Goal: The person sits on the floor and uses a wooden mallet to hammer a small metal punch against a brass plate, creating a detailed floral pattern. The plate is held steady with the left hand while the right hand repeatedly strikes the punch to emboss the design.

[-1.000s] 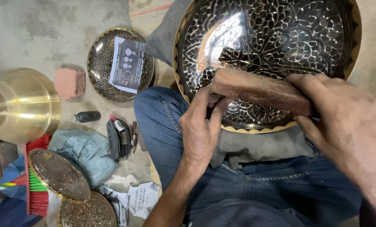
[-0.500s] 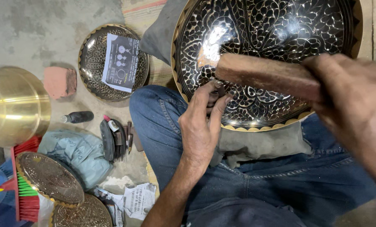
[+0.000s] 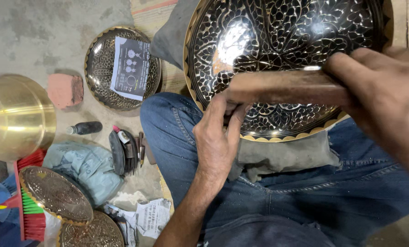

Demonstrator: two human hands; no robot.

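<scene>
The engraved plate [image 3: 282,41], large, round, black with a silvery leaf pattern and a gold scalloped rim, rests tilted on the person's lap over a grey cloth [image 3: 282,155] spread on blue jeans.

Going from the left: a shiny brass pot [image 3: 12,119] stands on the concrete floor at the picture's edge, with a reddish brick [image 3: 65,90] just beside it. Below these lie two smaller brass-coloured plates [image 3: 56,194] near a red and green brush [image 3: 28,215], partly over a pale blue bag [image 3: 88,167]. A small dark bottle [image 3: 85,128] lies between the brick and the bag. Further in, another engraved plate [image 3: 101,77] lies flat on the floor with a printed paper sheet [image 3: 131,68] on it, and a dark pouch with tools [image 3: 124,148] lies below it, beside the knee.

The left hand [image 3: 218,137] is curled at the big plate's lower rim, fingers pinched around something small that cannot be made out, pressed against the plate's face. A wooden mallet [image 3: 286,87] lies across the plate just above those fingers. The right hand [image 3: 382,96] is closed around the mallet's right end.
</scene>
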